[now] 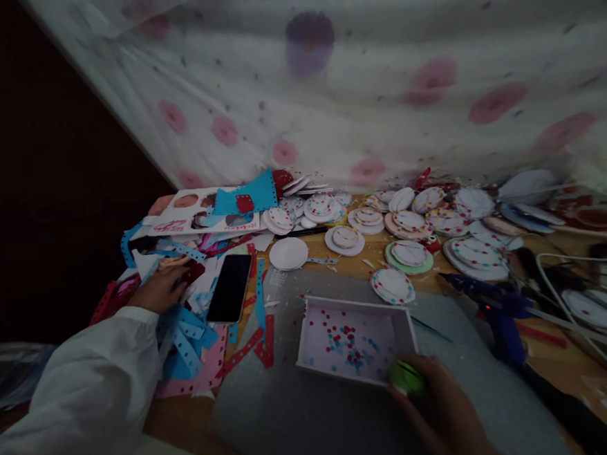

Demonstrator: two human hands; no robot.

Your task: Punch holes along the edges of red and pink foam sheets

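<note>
1. We see one flowered curtain (274,105) behind the box, beyond one wooden surface (187,423).
2. One grey mat (275,410) lies under the box.
3. Left of the box, blue scraps (184,340), too tangled to count, overlap one pink sheet (204,369).
4. We have one white box (386,326), its near right corner blocked from our view by a hand.
5. Our two hands flank the box: the left hand (162,287) reaches into the scraps, and we cannot tell whether it grips any; the right hand (443,401) curls round one green tool (406,376) at the box's near right corner.
6. Right of the box rests one blue glue gun (496,311) with a red light.
7. One phone (229,288) lies left of the box.
8. Beyond the box crowd over a dozen decorated disc stacks (392,286), overlapping too much for us to count; one plain white disc (289,254) lies nearer the phone.
9. Inside the box we see dozens of tiny red and blue pieces (350,345).
</note>
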